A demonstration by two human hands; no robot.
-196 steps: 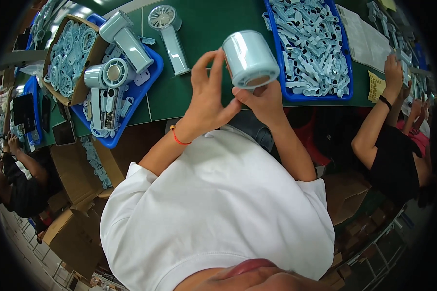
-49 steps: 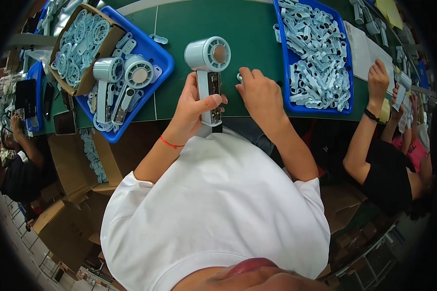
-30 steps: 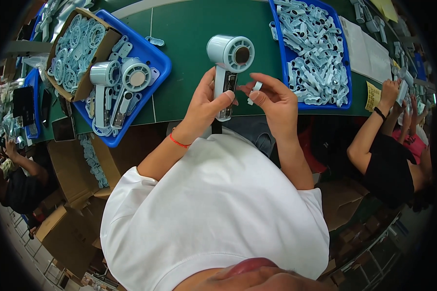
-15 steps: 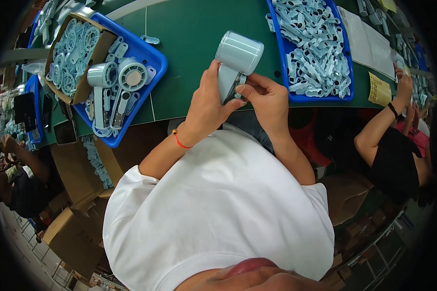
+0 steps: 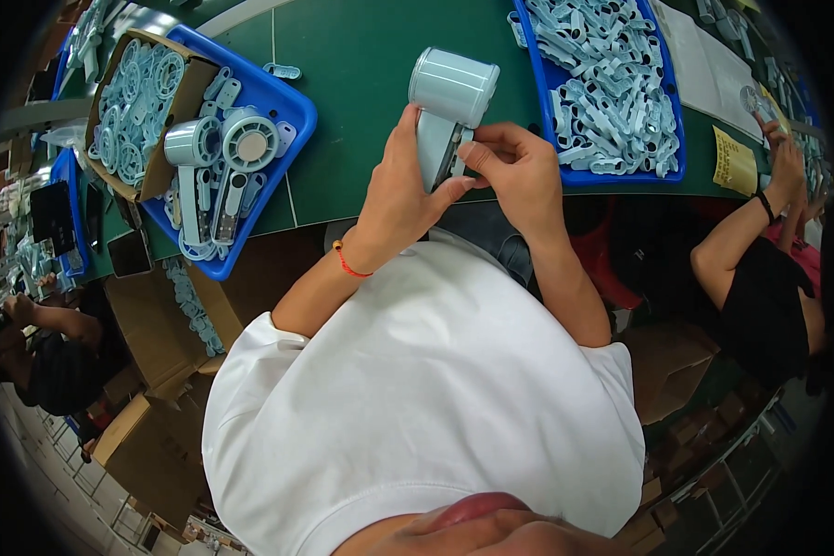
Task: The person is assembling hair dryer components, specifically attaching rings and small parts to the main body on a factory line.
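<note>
A pale blue handheld fan (image 5: 454, 85) is held over the near edge of the table, its round head pointing away from me. My left hand (image 5: 395, 190) is closed around the handle from the left, thumb along its lower end. Against the handle's right side, where dark and metallic inner parts show, my right hand (image 5: 524, 181) presses with a bent thumb and curled fingers. Whether a small part sits under those right fingertips is hidden.
To the left, a blue tray (image 5: 298, 109) bears more fans and a cardboard box (image 5: 183, 100) of pale blue rings. Another blue tray (image 5: 676, 111) at the right is heaped with handle covers. A yellow note (image 5: 734, 162) lies beyond it, near a co-worker's arm (image 5: 746, 227).
The fan and both hands have shifted slightly in view. My right thumb has moved a little up along the handle's open side, and its fingers are less tucked under.
</note>
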